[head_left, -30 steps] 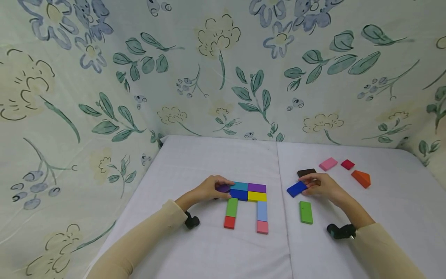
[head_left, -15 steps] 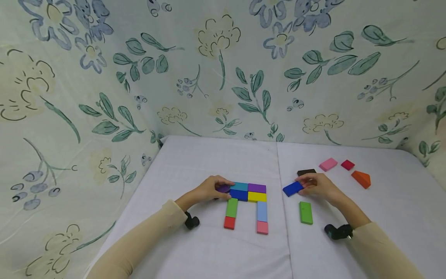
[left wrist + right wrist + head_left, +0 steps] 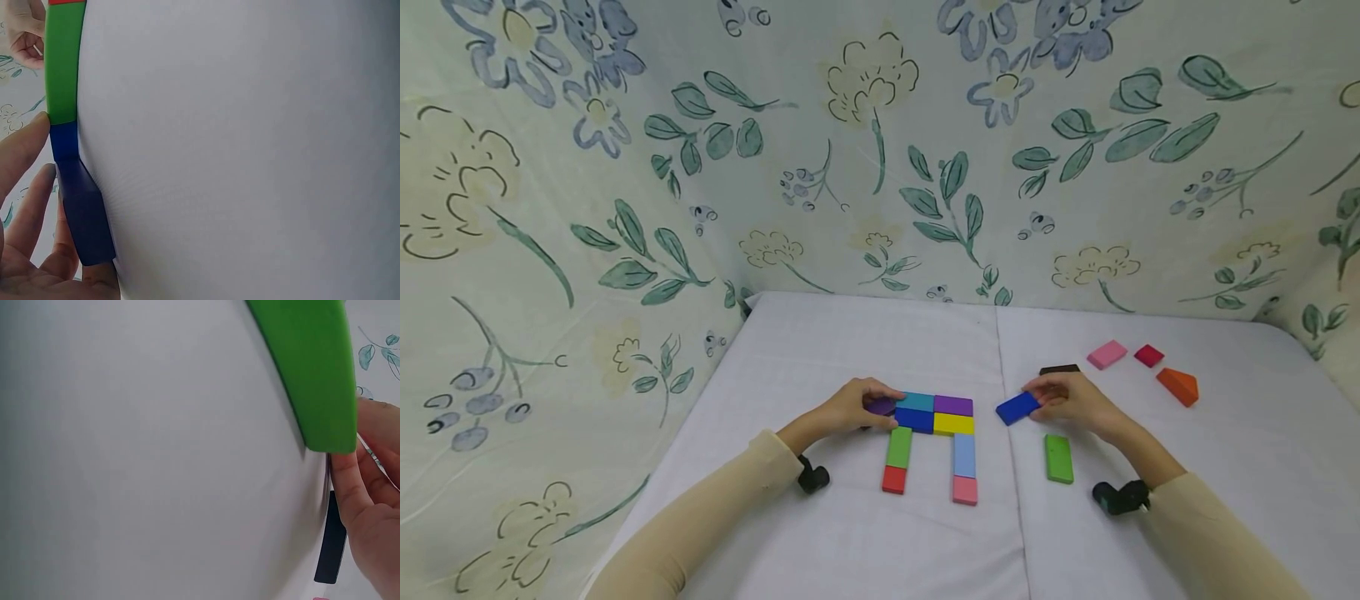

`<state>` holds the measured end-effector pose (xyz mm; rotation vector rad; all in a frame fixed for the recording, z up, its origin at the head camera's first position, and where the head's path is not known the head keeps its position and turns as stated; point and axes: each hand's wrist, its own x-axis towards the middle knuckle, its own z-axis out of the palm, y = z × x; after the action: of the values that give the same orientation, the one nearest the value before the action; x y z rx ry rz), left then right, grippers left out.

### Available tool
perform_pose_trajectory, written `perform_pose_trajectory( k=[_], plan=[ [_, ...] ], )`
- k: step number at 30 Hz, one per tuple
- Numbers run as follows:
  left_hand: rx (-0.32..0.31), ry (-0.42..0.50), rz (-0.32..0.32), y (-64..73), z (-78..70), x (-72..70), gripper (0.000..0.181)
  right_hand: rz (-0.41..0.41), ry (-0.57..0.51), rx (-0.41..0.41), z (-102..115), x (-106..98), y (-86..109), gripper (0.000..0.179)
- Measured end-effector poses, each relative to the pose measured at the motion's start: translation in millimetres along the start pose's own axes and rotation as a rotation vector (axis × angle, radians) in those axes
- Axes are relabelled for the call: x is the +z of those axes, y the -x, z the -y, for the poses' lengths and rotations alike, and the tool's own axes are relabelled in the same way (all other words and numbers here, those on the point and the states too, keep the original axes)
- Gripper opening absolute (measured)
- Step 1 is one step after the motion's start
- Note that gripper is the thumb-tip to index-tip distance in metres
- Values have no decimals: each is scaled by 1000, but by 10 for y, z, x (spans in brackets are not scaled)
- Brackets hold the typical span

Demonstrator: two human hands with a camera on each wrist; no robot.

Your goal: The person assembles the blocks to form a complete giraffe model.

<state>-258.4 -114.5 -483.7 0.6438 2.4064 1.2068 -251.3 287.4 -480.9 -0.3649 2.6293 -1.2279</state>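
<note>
In the head view, my left hand (image 3: 853,404) curls round a dark purple block (image 3: 882,406) at the left end of a flat block figure, its thumb and forefinger touching the blocks beside it. The figure has a teal block (image 3: 914,402) and a purple block (image 3: 953,405) above a blue block (image 3: 914,420) and a yellow block (image 3: 953,424). Two legs extend toward me: green (image 3: 898,447) with red below, light blue (image 3: 964,454) with pink below. My right hand (image 3: 1078,402) pinches another blue block (image 3: 1017,408) at its right end, to the right of the figure.
A loose green block (image 3: 1059,458) lies in front of my right hand. Behind that hand is a dark brown block (image 3: 1060,369), partly hidden. Farther right lie a pink block (image 3: 1107,354), a red block (image 3: 1148,355) and an orange block (image 3: 1178,385). A floral cloth hangs behind the table.
My right hand has moved left with the blue block, closer to the figure. The left hand and the figure have stayed in place.
</note>
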Motion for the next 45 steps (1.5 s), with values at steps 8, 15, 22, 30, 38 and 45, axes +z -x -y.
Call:
perform_pose_trajectory(
  k=[8, 15, 22, 30, 38, 45],
  plan=[
    [-7, 2, -1, 15, -13, -3, 41, 41, 22, -63, 60, 37, -81, 37],
    [-3, 5, -2, 21, -31, -6, 41, 87, 21, -62, 123, 51, -153, 37],
    [-8, 7, -1, 17, -33, -9, 41, 135, 23, -53, 140, 48, -213, 37],
    [2, 9, -4, 5, -5, -2, 41, 158, 4, -62, 170, 71, -252, 42],
    [9, 16, -5, 3, -4, -6, 41, 157, -10, -58, 137, 87, -286, 46],
    [-14, 27, 0, 13, -28, -5, 41, 180, -47, -66, 155, 104, -310, 43]
  ],
)
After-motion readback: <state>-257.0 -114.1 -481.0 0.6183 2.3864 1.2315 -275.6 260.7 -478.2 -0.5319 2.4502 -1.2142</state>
